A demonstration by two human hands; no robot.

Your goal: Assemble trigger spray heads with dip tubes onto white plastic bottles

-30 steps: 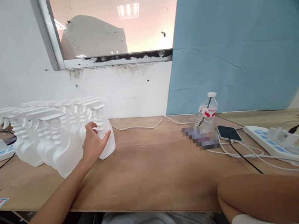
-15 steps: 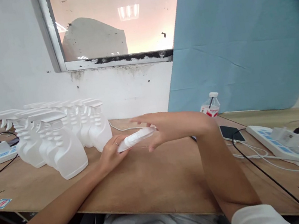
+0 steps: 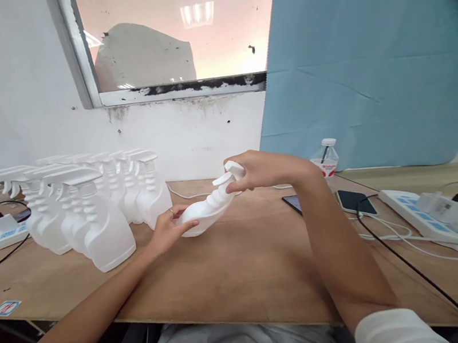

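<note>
Between my hands a white plastic spray bottle (image 3: pixel 206 212) is tilted nearly on its side above the table, its base to the left and its trigger head up to the right. My left hand (image 3: pixel 170 227), with a ring on one finger, is closed round the base end. My right hand (image 3: pixel 250 171) grips the spray head at the other end, fingers wrapped over it; part of the head is hidden by them. Just left of my left hand, several like spray bottles (image 3: pixel 106 231) stand upright in close rows, their nozzles pointing left.
On the right lie two phones (image 3: pixel 356 202), a power strip (image 3: pixel 432 220) with a charger and tangled cables. A clear drink bottle (image 3: pixel 326 157) stands behind my right forearm. Another power strip (image 3: pixel 9 232) sits at far left. The wooden table's (image 3: pixel 230 287) front edge is near my lap.
The spray bottle has turned so its side and trigger head now show. My right hand, spread and loosely near the bottle before, has closed on the spray head and risen slightly.
</note>
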